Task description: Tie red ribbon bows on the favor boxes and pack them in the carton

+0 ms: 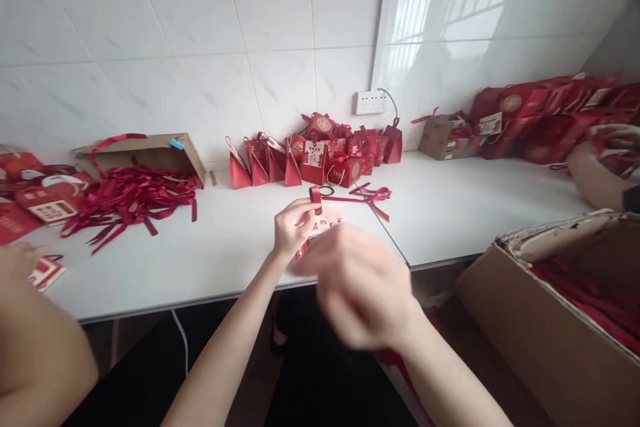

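My left hand (291, 230) pinches a red strap loop (315, 199) between thumb and fingers. Just below it is a pale card with red print (334, 213), partly covered by my right hand; whether card and loop are joined I cannot tell. My right hand (367, 287) is raised close to the camera and smeared by motion, its fingers curled closed. Anything inside them is hidden. Beyond my hands, a red ribbon (380, 195) and a black ring (327, 191) lie on the white table (225, 247).
Small red gift boxes (315, 160) stand along the wall. At left, red ribbons (145, 193) spill from a cardboard box (170, 147). An open carton (480, 280) stands at right by the table. Other people's arms (40, 340) reach in from both sides.
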`<action>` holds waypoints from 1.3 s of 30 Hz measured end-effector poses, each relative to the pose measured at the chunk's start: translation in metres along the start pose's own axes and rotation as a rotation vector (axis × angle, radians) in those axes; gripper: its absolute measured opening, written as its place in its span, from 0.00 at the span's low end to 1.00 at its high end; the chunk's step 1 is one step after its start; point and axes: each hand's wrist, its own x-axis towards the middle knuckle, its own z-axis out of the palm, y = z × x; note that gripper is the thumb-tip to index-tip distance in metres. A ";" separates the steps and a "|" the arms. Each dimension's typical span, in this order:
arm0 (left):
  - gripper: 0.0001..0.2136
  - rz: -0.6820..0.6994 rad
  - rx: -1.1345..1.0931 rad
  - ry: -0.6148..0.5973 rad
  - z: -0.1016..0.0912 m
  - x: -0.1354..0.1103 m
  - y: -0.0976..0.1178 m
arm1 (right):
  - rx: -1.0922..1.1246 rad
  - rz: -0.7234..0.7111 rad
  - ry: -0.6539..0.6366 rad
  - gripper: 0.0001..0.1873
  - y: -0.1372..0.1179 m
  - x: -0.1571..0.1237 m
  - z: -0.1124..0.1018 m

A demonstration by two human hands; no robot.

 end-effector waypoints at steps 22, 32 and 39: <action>0.05 -0.136 0.010 0.002 -0.002 -0.001 0.008 | 0.067 0.492 0.020 0.07 0.133 -0.026 0.039; 0.06 0.163 0.219 -0.222 -0.019 0.012 0.018 | 0.142 0.511 -0.034 0.11 0.129 -0.019 0.031; 0.08 0.169 0.222 -0.120 -0.010 0.005 0.018 | 0.138 0.490 -0.023 0.09 0.132 -0.021 0.035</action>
